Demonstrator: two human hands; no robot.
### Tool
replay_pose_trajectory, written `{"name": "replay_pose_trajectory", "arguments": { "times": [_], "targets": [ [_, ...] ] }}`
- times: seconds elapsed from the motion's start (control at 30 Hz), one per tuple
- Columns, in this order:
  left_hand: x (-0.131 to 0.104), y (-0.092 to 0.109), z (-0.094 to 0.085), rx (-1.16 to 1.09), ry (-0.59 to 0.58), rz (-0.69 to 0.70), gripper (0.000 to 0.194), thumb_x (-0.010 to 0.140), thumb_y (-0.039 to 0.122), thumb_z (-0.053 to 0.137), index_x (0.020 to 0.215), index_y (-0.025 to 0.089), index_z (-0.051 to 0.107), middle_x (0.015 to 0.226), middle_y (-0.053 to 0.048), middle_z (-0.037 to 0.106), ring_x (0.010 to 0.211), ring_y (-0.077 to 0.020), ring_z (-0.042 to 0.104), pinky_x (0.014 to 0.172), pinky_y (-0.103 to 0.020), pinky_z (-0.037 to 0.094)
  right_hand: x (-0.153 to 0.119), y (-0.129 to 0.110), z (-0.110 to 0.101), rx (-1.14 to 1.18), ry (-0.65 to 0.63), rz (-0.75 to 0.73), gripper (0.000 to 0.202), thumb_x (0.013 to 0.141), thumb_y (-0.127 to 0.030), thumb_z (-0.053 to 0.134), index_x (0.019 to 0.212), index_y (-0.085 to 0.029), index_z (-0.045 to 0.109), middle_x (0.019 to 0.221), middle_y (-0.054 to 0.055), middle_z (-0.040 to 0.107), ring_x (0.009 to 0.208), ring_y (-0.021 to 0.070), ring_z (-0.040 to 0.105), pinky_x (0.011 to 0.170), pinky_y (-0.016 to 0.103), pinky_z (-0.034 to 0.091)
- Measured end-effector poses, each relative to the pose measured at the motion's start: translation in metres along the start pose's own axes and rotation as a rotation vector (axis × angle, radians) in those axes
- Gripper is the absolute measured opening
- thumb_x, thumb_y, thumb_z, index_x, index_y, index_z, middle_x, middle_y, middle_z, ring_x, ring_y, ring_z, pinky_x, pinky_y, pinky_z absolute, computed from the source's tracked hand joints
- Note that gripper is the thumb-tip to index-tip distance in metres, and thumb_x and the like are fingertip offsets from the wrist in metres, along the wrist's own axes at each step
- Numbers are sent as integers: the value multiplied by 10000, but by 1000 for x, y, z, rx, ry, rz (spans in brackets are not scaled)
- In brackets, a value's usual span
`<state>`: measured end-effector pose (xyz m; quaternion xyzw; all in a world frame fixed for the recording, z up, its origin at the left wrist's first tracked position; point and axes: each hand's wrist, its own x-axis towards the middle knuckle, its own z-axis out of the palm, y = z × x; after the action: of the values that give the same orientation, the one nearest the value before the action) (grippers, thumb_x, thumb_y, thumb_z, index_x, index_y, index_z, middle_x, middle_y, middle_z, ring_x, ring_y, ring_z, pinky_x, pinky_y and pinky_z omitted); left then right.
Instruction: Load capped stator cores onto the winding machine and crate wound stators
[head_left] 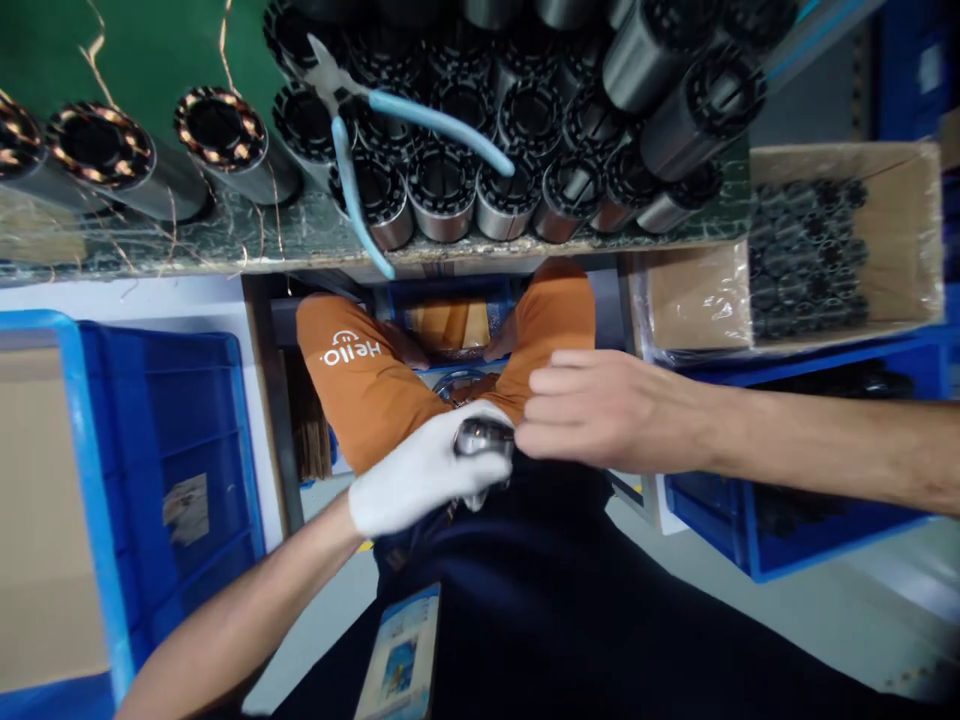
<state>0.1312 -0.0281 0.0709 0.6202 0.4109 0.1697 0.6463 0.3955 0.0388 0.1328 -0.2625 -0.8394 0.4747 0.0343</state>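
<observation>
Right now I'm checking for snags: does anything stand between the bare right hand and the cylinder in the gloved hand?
Nothing visible does: the right hand is beside the cylinder, which the gloved left hand holds; contact is unclear.

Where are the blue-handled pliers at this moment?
In the head view, the blue-handled pliers lie at the upper middle, slightly left, across the metal cylinders near the front edge of the green bench.

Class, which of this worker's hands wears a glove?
The left hand: it wears a white glove and holds a shiny dark part, while the right hand is bare.
</observation>
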Motion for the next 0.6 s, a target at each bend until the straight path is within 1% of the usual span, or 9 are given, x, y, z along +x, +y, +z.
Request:
{"name": "replay_pose_trajectory", "arguments": {
  "times": [0.07, 0.1, 0.17, 0.23, 0.3, 0.4, 0.47, 0.53, 0.6],
  "targets": [
    [-4, 0, 1, 326, 239, 172, 283, 978, 306, 794, 1244, 226, 737, 1149, -113, 821, 969, -290, 808, 846, -404, 645, -2, 2, -11, 62, -18, 114, 169, 1040, -243, 810, 957, -235, 663, 1005, 11, 653, 992, 198, 585, 882, 344, 501],
    [-5, 2, 1, 486, 335, 270, 288, 971, 270, 788, 1252, 229, 738, 1213, -138, 816, 1026, -309, 808, 882, -424, 640, -3, 4, -14, 224, -72, 209, 267, 949, -310, 935, 1037, -230, 696, 1118, 31, 697, 1077, 209, 633, 926, 344, 543],
    [-5, 12, 0, 608, 450, 393, 140, 963, 239, 743, 1103, 226, 736, 1042, -106, 811, 871, -276, 782, 785, -390, 610, -6, 9, -12, 718, -254, 413, 502, 846, -452, 1030, 1162, -220, 717, 1256, 63, 747, 1148, 217, 718, 969, 350, 617],
    [-2, 25, -2, 556, 472, 441, 53, 956, 222, 679, 919, 237, 645, 709, -1, 663, 583, -191, 620, 595, -325, 496, -8, 13, -2, 1177, -414, 542, 532, 888, -582, 977, 1158, -205, 718, 1148, 53, 781, 997, 183, 764, 906, 346, 663],
    [2, 35, -4, 526, 477, 480, 145, 951, 199, 639, 840, 250, 561, 581, 54, 509, 473, -154, 471, 517, -310, 396, -8, 14, 12, 1342, -429, 570, 527, 923, -657, 925, 1028, -196, 693, 884, -25, 701, 737, 119, 655, 767, 304, 650],
    [3, 33, -4, 605, 450, 506, 73, 943, 215, 690, 903, 243, 636, 732, -5, 686, 625, -197, 648, 656, -337, 524, -4, 8, 25, 972, -239, 420, 489, 1053, -623, 801, 885, -229, 564, 683, -107, 471, 576, 87, 403, 562, 218, 446],
    [-1, 23, -2, 514, 368, 366, 110, 939, 284, 754, 1033, 245, 712, 886, -47, 786, 790, -253, 753, 790, -387, 595, -1, 1, 25, 567, -120, 263, 393, 1167, -446, 655, 859, -244, 518, 689, -84, 468, 595, 112, 395, 552, 253, 335],
    [-7, 11, 1, 145, 166, 144, 180, 996, 412, 726, 1035, 236, 718, 883, -51, 789, 803, -262, 755, 792, -389, 600, 1, -6, 18, 158, -43, 64, 363, 1198, -234, 520, 835, -240, 537, 712, -49, 491, 638, 145, 407, 599, 318, 309],
    [-13, 1, 3, -348, -32, -70, 342, 1077, 550, 629, 985, 223, 669, 827, -55, 767, 765, -252, 735, 767, -377, 588, 3, -12, 6, -200, 29, -109, 371, 1185, -132, 468, 852, -232, 596, 756, -20, 543, 695, 175, 438, 657, 361, 334]
  ]
}}
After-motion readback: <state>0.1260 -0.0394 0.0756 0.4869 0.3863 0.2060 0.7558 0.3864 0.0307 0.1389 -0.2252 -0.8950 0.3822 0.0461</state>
